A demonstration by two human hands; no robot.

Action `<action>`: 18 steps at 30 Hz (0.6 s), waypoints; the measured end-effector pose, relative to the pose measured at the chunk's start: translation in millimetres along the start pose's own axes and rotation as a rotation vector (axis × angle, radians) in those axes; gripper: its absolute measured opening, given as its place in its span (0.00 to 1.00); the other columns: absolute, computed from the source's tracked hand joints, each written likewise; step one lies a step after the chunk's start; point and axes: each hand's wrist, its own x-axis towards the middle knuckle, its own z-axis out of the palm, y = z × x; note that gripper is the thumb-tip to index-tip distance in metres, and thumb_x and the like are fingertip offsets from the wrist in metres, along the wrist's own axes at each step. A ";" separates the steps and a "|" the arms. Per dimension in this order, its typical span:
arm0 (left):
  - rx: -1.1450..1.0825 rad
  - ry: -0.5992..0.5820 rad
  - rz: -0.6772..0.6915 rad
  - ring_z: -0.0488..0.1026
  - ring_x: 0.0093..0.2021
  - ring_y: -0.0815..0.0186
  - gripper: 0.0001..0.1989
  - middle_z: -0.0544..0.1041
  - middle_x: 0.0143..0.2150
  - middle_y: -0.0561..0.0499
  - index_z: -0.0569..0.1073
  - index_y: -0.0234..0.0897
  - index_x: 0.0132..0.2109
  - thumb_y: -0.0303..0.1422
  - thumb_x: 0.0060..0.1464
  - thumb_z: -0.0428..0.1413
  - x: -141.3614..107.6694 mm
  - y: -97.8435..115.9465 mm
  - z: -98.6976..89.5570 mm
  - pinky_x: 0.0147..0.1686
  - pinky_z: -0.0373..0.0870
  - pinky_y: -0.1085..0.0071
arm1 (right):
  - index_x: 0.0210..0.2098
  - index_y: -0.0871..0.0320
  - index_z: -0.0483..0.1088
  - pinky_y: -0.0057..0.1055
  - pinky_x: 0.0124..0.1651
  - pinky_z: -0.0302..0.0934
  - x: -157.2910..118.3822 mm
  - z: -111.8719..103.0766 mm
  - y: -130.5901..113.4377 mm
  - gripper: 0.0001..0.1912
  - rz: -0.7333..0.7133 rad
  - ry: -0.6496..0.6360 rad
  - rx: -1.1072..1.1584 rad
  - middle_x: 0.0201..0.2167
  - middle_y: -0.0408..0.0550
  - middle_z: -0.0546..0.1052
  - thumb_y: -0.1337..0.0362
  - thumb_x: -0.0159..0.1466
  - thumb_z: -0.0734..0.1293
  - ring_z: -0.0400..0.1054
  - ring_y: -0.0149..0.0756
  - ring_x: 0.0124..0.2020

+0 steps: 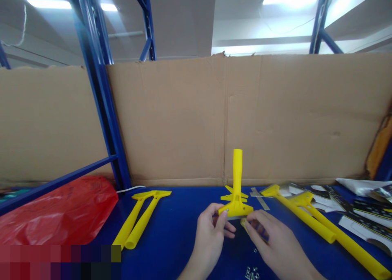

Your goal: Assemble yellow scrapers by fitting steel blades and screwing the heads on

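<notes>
A yellow scraper (237, 178) stands with its tubular handle pointing up and its wide head down. My left hand (212, 227) is closed on the left corner of the head, thumb in front. A pale, thin strip shows along the head's lower edge. Just below the right corner, my right hand (269, 237) pinches a small yellow piece (243, 222); its fingers hide most of that piece. Flat yellow parts (227, 197) show behind the scraper. Below the hands lie a loose nut (255, 250) and a small pile of metal screws and nuts (251, 273).
Two yellow scraper handles (143, 220) lie left on the blue table (171, 247); two longer ones (306, 216) lie right. A red plastic bag (70, 208) and blue rack post (105, 108) stand left. Black-and-white printed cards (364, 227) are at far right. Cardboard (183, 120) walls the back.
</notes>
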 end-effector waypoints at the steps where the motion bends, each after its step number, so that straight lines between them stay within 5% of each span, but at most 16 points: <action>1: -0.006 0.014 0.004 0.71 0.19 0.70 0.24 0.71 0.21 0.54 0.71 0.31 0.34 0.49 0.39 0.62 0.3 0.4 -0.1 0.17 0.72 0.75 | 0.30 0.53 0.68 0.33 0.36 0.65 0.1 -1.1 -0.7 0.09 -0.018 -0.028 -0.029 0.31 0.47 0.75 0.63 0.63 0.58 0.71 0.38 0.34; 7: -0.018 0.104 0.015 0.72 0.19 0.68 0.27 0.72 0.22 0.53 0.71 0.31 0.34 0.51 0.35 0.62 5.0 2.6 -3.3 0.16 0.71 0.74 | 0.30 0.54 0.72 0.44 0.50 0.60 2.3 -7.2 -3.6 0.11 -0.028 -0.267 -0.148 0.50 0.52 0.69 0.74 0.52 0.62 0.61 0.49 0.55; 18: -0.005 0.110 0.017 0.72 0.19 0.68 0.26 0.72 0.23 0.53 0.71 0.31 0.35 0.51 0.36 0.62 5.5 -0.1 -4.9 0.16 0.71 0.74 | 0.30 0.53 0.72 0.47 0.50 0.59 -1.7 -13.7 -2.7 0.13 -0.018 -0.399 -0.177 0.50 0.51 0.69 0.76 0.52 0.62 0.60 0.50 0.56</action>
